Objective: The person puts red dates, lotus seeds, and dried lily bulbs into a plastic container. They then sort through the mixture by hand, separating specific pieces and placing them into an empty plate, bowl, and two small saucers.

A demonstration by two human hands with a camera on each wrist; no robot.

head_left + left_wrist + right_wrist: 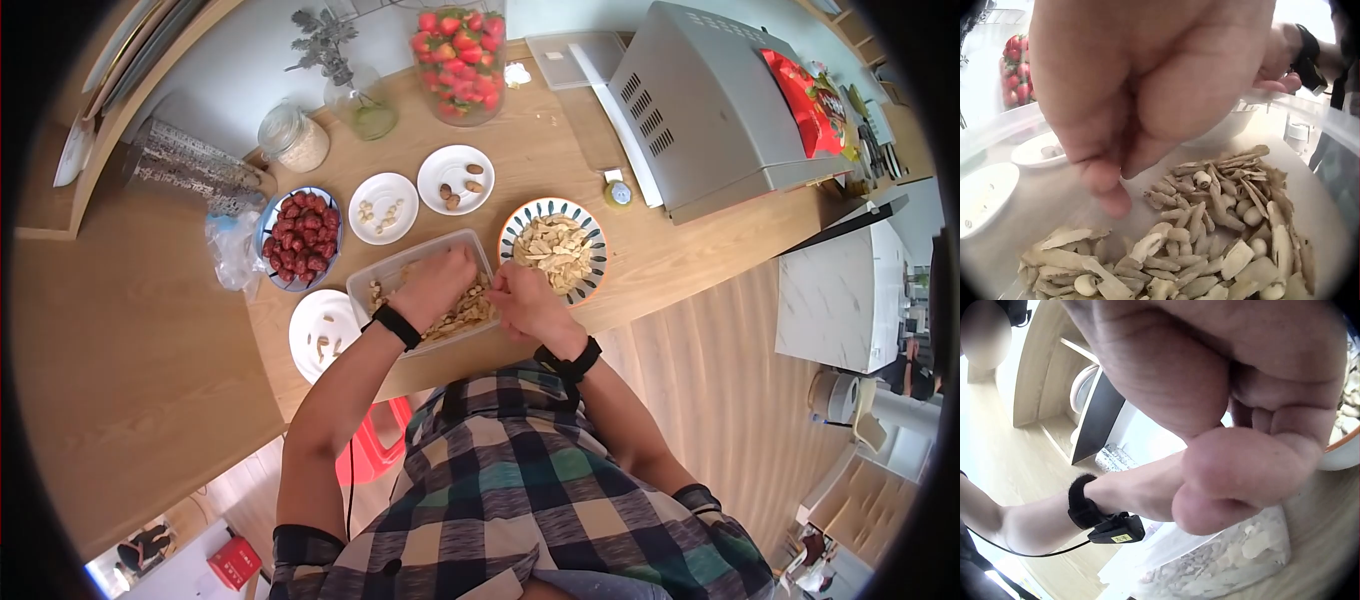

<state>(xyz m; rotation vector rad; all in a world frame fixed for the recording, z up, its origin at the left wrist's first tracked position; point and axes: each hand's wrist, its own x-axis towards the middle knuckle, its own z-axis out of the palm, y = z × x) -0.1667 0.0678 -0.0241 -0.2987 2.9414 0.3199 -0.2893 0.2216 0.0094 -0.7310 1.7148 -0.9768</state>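
Observation:
My left hand [437, 286] hangs over the clear plastic box [362, 276], its fingers pointing down and gathered. In the left wrist view its fingertips [1112, 199] are just above a mix of pale dried slices [1235, 259] and round cream seeds [1252, 216]; whether it pinches anything I cannot tell. My right hand [530, 303] is between the box and a patterned bowl [597, 250] of pale dried slices [556, 252]. In the right wrist view its fingers [1241, 465] are curled in, with no object showing among them.
Around the box stand a plate [356, 217] of pale seeds, a plate [434, 168] of brown nuts, a white plate [303, 338] of small pieces, and a bowl of red dates [300, 235]. Behind are a seed jar [297, 142], a strawberry container [459, 62] and a grey appliance [690, 105].

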